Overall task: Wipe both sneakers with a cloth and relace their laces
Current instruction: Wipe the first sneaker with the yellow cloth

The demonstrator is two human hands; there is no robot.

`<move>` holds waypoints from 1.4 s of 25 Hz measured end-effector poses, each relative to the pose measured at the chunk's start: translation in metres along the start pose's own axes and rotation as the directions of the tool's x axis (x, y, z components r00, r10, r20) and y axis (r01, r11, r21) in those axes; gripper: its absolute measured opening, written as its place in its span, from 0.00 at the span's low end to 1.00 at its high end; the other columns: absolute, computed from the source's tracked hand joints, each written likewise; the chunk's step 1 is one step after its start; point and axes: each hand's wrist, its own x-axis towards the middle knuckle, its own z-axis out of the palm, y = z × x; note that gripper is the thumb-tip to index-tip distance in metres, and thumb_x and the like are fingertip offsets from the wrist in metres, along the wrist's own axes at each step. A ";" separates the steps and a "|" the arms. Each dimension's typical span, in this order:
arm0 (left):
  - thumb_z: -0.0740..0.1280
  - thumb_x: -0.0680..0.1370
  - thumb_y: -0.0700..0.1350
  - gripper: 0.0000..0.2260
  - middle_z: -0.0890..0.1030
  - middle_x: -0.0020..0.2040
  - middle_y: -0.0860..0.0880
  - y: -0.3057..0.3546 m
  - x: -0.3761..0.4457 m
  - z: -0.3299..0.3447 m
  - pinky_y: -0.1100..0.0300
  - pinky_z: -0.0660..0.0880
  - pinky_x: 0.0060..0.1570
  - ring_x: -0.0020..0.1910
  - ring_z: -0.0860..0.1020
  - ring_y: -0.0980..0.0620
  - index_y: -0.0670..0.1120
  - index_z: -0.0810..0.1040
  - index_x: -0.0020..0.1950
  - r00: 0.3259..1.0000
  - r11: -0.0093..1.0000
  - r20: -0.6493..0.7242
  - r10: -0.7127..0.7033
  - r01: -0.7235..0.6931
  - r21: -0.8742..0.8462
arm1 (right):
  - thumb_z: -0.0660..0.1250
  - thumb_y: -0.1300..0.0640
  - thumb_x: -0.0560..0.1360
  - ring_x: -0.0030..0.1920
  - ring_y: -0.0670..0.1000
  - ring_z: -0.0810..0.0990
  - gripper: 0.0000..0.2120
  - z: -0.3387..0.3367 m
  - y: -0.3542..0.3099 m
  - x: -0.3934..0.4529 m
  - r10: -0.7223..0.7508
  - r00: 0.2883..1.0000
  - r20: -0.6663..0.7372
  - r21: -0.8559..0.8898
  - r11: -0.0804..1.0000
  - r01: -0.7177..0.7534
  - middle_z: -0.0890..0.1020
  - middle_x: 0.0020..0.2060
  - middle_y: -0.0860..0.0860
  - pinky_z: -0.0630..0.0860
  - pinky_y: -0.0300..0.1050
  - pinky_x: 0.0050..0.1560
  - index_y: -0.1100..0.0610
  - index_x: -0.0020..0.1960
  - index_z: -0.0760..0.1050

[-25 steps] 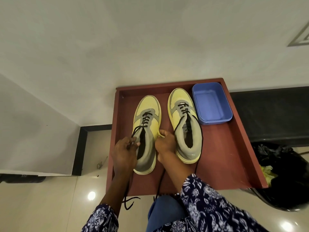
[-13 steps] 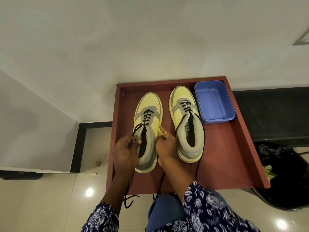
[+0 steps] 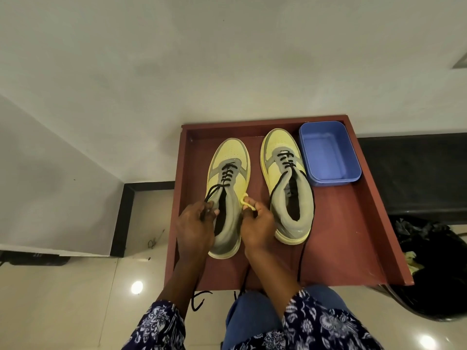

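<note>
While our left hand (image 3: 194,224) pinches the black lace (image 3: 212,192), the next eyelet lies just ahead of it, toward the toe.

Working outward from our hands: the left one has its fingers curled round the lace at the collar of the left sneaker (image 3: 227,188), on that shoe's left side; our right hand (image 3: 256,227) pinches a small yellow tab (image 3: 245,200) on the same sneaker's right edge. Its long axis runs straight away from us, heel nearest, so we judge both hands equally near. The right sneaker (image 3: 286,183) stands just beside it, parallel, on the red bench (image 3: 353,238), its lace trailing loose, with a blue tub (image 3: 328,152) just beyond.
</note>
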 end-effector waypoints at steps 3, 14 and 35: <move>0.69 0.74 0.40 0.05 0.82 0.43 0.47 -0.001 0.000 0.000 0.70 0.70 0.35 0.39 0.76 0.55 0.41 0.82 0.48 1.000 1.000 -0.003 0.028 -0.028 0.001 | 0.62 0.64 0.76 0.48 0.55 0.81 0.12 0.008 -0.018 0.027 -0.091 0.996 0.014 -0.140 0.986 0.092 0.83 0.53 0.55 0.75 0.44 0.54 0.56 0.55 0.80; 0.69 0.74 0.40 0.04 0.82 0.43 0.46 -0.004 0.000 0.002 0.72 0.68 0.34 0.39 0.77 0.53 0.40 0.82 0.47 0.999 0.999 -0.029 0.037 -0.037 0.011 | 0.60 0.67 0.75 0.55 0.52 0.80 0.15 0.000 -0.028 0.023 -0.278 0.943 0.184 -0.272 0.907 0.320 0.83 0.54 0.54 0.65 0.26 0.52 0.57 0.56 0.80; 0.69 0.74 0.40 0.05 0.82 0.43 0.46 -0.003 0.000 -0.001 0.76 0.66 0.31 0.37 0.75 0.56 0.41 0.82 0.47 0.995 0.995 0.010 0.095 -0.095 0.027 | 0.60 0.68 0.75 0.57 0.55 0.78 0.15 0.015 -0.019 0.044 -0.295 0.954 0.048 -0.282 0.913 0.296 0.80 0.56 0.58 0.62 0.27 0.53 0.61 0.58 0.78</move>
